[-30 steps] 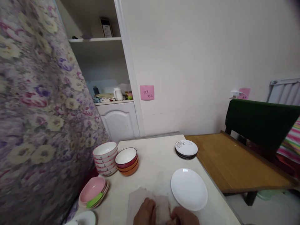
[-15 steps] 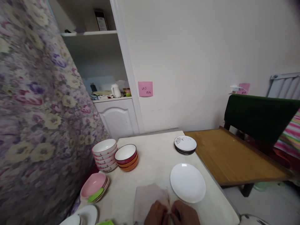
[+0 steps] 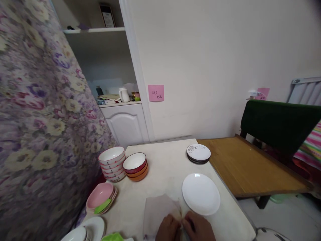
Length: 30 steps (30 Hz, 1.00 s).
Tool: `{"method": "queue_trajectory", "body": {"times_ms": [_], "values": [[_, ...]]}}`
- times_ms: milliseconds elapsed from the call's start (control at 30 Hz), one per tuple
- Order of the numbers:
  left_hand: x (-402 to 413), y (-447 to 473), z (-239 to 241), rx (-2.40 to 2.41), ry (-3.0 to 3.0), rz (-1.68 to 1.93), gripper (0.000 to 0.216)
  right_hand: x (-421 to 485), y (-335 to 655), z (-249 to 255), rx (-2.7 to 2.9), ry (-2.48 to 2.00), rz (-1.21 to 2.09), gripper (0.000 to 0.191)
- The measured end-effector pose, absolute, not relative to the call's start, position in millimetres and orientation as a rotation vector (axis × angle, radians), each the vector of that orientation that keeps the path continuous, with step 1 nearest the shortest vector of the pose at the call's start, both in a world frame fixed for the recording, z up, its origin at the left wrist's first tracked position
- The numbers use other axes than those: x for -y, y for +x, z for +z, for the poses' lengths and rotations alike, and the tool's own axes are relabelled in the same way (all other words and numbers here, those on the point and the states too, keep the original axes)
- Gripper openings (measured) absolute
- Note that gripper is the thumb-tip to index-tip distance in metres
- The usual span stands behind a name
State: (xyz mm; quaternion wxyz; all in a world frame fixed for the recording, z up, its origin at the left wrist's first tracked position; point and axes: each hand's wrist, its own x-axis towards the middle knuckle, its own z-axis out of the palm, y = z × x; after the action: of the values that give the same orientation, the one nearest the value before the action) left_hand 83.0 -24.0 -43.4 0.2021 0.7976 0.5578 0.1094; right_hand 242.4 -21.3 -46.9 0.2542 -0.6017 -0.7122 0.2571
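At the bottom of the view, a pale pinkish-grey cloth lies flat on the white table. My left hand is closed at its right edge, with the fingers curled in. My right hand is pinched shut just beside it, thumb and finger on the same edge. The fingertips of both hands nearly meet there, and exactly what they grip is partly hidden. Just past my right hand lies a white round plate, apart from the cloth.
Stacked bowls, red-and-orange bowls, pink dishes with a green piece, and white plates line the left side. Patterned plates sit at the back right. A wooden surface adjoins on the right.
The view has tilted down slightly. Both hands stay together at the cloth's right edge, with only small finger shifts; the tableware has not moved.
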Motion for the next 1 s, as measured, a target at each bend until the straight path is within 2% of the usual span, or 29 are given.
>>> {"method": "queue_trajectory", "body": {"times_ms": [167,367,500,800,900,1000], "values": [[32.2,67.2,-20.7,-1.521,2.200,0.253,0.033,23.1,235.6,-38.3,1.930,-1.750,0.685,0.012],[38.1,22.0,8.2,-2.009,2.160,-0.076,0.047,25.1,232.5,-36.4,1.959,-1.812,0.668,0.010],[36.5,12.6,7.5,-2.110,2.123,-0.203,0.057,25.0,229.6,-40.2,1.947,-1.824,0.629,0.008],[37.6,10.4,3.9,-2.135,2.087,-0.069,0.052,25.6,223.8,-45.5,1.922,-1.675,0.625,0.005],[42.5,14.9,4.1,-2.146,2.080,-0.089,0.056,22.8,229.0,-51.1,1.793,-1.542,0.783,0.008],[46.2,28.0,5.2,-2.125,2.109,-0.173,0.059,20.6,240.7,-61.4,1.472,-1.365,1.174,0.013]]}}
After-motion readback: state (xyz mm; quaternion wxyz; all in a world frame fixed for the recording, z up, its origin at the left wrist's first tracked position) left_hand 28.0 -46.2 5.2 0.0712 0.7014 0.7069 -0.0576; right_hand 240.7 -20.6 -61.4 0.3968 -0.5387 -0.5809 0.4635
